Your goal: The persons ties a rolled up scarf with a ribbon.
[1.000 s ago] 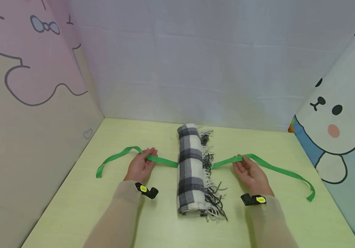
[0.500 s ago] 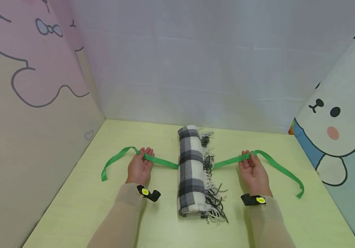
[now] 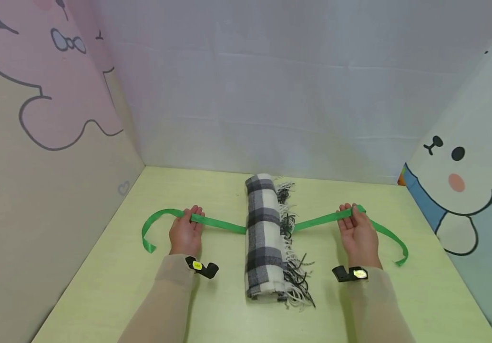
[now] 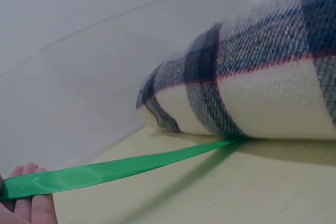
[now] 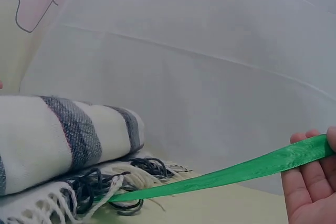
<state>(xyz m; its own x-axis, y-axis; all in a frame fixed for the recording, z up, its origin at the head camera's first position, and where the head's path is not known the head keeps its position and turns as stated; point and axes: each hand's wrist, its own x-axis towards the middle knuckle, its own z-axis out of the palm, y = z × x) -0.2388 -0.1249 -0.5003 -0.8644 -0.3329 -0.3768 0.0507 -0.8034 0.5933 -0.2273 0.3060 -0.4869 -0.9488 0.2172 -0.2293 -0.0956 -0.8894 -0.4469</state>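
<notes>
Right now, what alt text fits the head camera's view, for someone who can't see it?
A person's left hand and right hand hold a green ribbon out on either side of a rolled checked scarf. The ribbon disappears beneath the scarf, whose fringe lies toward the right hand on a pale table.

The left forearm [image 3: 158, 300] and the right forearm [image 3: 379, 302], both in pale sleeves, reach forward from the bottom edge and lean slightly inward. The left grip [image 3: 185, 236] and the right grip [image 3: 360, 238] are well apart, at nearly equal height, each with the palm turned upward. In both, the thumb bends over toward the fingers in a pinch. The left fingers [image 4: 41, 208] lie close together; the right fingers [image 5: 307, 192] also lie side by side, and their tips point forward.
</notes>
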